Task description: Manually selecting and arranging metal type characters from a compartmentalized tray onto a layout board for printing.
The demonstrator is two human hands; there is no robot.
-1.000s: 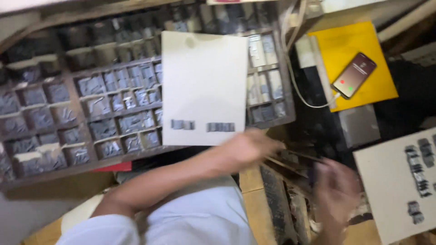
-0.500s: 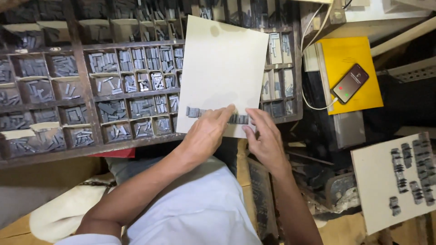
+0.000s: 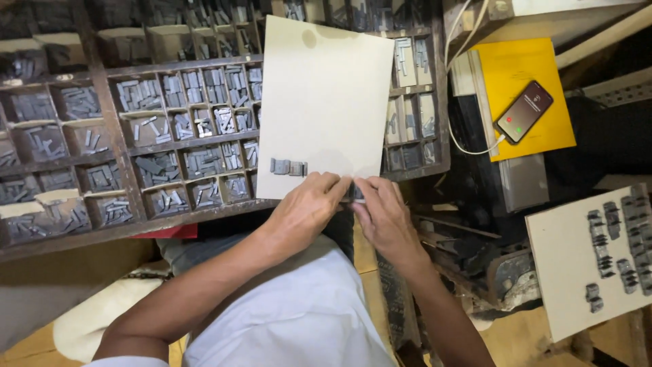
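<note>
Cream card sheet (image 3: 326, 95) lies propped over a wooden type case (image 3: 136, 156), and everything else in the head view can be placed from that sheet. At its lower edge the left hand (image 3: 309, 207) and the right hand (image 3: 384, 217) meet, fingertips pressed together around a short row of grey metal type (image 3: 356, 193) that sits right on the sheet's bottom margin; most of the row is hidden by the fingers, so it seems both hands pinch it, though the exact grip is hard to make out. Just left of the hands, also on the sheet's lower part, lies a second small group of type pieces (image 3: 288, 167), touched by neither hand. Under and to the left of the sheet the case's many compartments hold loose grey type. Right of the sheet, a yellow pad (image 3: 523, 68) carries a phone (image 3: 523, 111) with a white cable (image 3: 468, 146) plugged in. Lower right of the sheet, well apart from the hands, a second pale card (image 3: 570, 272) bears several rows of type. Below the sheet, the person's white shirt (image 3: 299, 312) fills the foreground.
</note>
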